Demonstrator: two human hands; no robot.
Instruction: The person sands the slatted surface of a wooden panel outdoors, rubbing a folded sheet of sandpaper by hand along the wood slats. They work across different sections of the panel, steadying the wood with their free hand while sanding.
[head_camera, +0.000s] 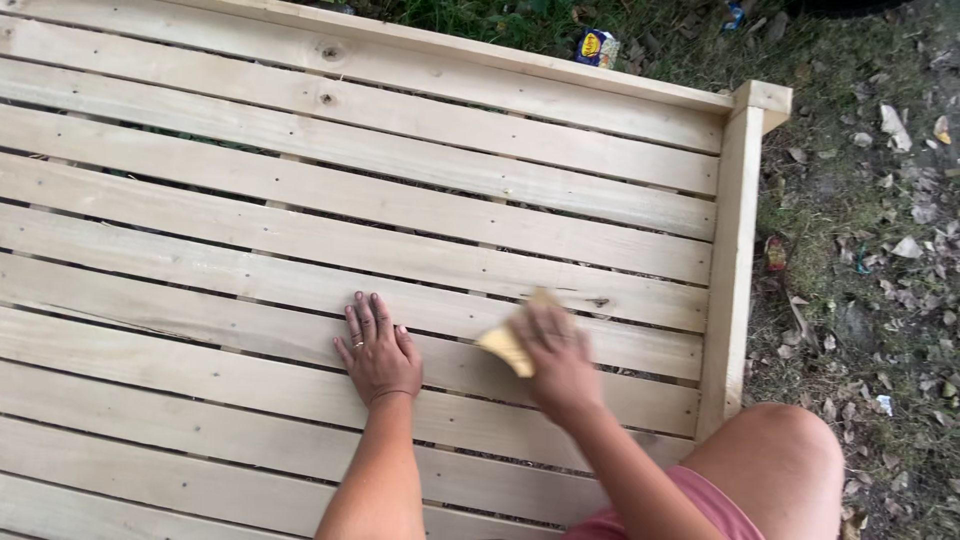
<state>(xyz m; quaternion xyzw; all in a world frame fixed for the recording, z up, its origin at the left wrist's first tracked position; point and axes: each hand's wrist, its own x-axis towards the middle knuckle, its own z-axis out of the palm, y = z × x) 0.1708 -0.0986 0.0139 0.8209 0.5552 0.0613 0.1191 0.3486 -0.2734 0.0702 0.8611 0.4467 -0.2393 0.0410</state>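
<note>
The left hand (376, 345) is lying flat, fingers spread, on the pale slatted wooden panel (300, 200). Just beside it, the right hand (556, 352) is pressing down on a small yellowish sanding pad (503, 347), fingers curled over it, blurred. A bare knee (775, 455) is resting past the panel's upright edge board (733, 250), above leaf-littered ground (880, 250).

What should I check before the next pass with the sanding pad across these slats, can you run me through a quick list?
1. Right hand grips the yellow sanding pad: ok.
2. Left hand lies flat on a slat, apart from the pad: ok.
3. Pad rests flat on the wooden slats: cannot tell, blurred.
4. Slat around the hands bare of loose things: ok.
5. Knee outside the frame rail: ok.
</note>
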